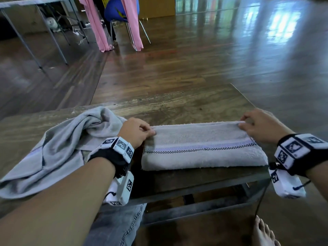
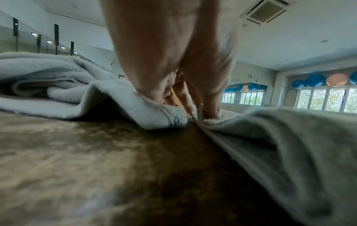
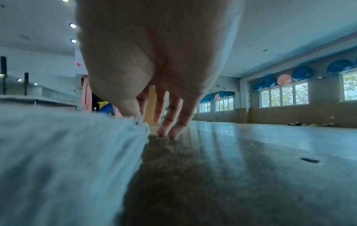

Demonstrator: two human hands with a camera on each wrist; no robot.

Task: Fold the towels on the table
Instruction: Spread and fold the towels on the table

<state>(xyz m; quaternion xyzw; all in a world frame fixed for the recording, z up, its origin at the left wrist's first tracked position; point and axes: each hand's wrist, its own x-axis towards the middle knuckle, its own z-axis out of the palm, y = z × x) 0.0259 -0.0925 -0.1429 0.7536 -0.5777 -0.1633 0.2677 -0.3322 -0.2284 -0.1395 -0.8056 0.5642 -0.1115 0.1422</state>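
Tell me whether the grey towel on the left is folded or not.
Not folded. The left towel lies crumpled in loose bunches on the table, unlike the flat striped towel.

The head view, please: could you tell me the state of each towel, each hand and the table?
folded towel: folded into a flat strip on the table, striped band up, far corners pinched.
crumpled towel: unfolded, bunched at the table's left side.
left hand: pinches the folded towel's far left corner.
right hand: pinches the far right corner; other fingertips touch the table.
table: carries both towels.
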